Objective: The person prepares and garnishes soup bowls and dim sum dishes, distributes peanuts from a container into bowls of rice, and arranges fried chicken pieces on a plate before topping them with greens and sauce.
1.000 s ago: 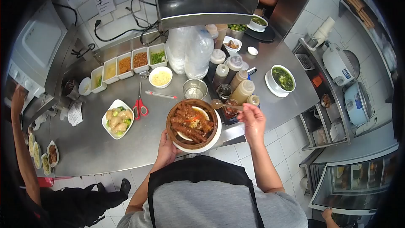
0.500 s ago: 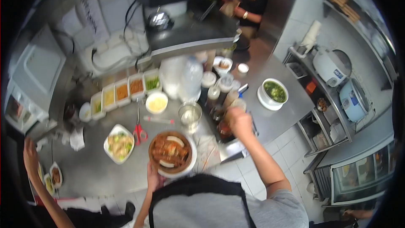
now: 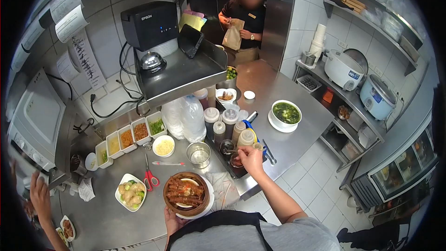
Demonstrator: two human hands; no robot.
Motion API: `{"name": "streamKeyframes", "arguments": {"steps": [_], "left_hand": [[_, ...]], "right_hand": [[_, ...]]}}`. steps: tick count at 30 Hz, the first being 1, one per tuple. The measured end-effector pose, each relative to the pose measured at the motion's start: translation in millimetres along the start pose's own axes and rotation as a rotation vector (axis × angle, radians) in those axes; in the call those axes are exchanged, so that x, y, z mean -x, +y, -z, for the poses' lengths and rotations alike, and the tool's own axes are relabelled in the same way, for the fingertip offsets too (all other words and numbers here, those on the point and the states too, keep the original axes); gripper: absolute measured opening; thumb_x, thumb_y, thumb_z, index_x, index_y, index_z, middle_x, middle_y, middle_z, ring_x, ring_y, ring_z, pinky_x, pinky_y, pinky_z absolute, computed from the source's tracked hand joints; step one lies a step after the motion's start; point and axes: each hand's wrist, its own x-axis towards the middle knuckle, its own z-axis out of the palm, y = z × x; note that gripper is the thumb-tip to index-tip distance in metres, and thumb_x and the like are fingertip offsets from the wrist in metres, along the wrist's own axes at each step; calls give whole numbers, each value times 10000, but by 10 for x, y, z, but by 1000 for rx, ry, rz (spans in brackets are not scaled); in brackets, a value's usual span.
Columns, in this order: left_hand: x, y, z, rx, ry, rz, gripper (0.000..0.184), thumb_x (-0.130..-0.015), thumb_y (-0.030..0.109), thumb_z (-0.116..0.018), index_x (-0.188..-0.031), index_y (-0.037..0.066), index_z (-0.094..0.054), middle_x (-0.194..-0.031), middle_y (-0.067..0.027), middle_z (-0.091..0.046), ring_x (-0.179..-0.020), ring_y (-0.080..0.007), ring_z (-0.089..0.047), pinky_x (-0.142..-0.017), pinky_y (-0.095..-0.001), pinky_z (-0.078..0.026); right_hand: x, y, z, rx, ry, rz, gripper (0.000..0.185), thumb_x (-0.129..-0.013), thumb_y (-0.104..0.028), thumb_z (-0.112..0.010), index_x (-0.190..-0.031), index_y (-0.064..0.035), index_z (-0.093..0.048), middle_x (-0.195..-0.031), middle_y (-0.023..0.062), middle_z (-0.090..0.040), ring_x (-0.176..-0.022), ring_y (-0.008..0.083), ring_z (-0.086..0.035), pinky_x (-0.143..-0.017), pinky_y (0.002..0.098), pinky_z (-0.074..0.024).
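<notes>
Counter, stainless steel (image 3: pixel 104 221): spreads beyond the left hand (image 3: pixel 173 221) and under the right hand (image 3: pixel 251 159). Sauce bottles (image 3: pixel 245 138), grouped: just beyond the right hand. White plate (image 3: pixel 210 201): under the steamer, to the right of the left hand. Bamboo steamer (image 3: pixel 195 212), round, level, filled with brown pieces of food: directly beside the left hand. White dish (image 3: pixel 120 199), dumplings and greens: left of and beyond the left hand. Left hand: curled at the steamer's near side, holding it with the plate. Right hand: narrowed to a pinch on a spoon. Metal bowl (image 3: pixel 199 155): left of the right hand. Dark jar (image 3: pixel 226 147): just left of the right hand. Spoon (image 3: pixel 231 151), slim, partly hidden: between the right hand's fingertips, at the jar.
</notes>
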Motion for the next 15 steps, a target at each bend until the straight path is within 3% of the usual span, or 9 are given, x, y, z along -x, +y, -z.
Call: {"name": "streamKeyframes", "arguments": {"steps": [5,15], "left_hand": [[-40,3,-210,-4,-169,6,267,-977,187,-353,-1235,163,-290,-1242,-148,-464,-1010,-354,-585,-722,-507,-562],[-41,21,-436,10,-191,53,259,-978,159,-341,-1232,143,-298,-1242,-145,-466,-1038,-324,-579,-725,-484,-571]], "right_hand": [[70,257,1,-54,108,12,130,-829,-21,-601,-917,61,-649,-678,93,-669,-616,128,-664,-524,243,-504],[176,339,13,-87,189,7,163,-854,-50,-591,-963,63,-637,-710,70,-660,-631,111,-650,-528,216,-489]]}}
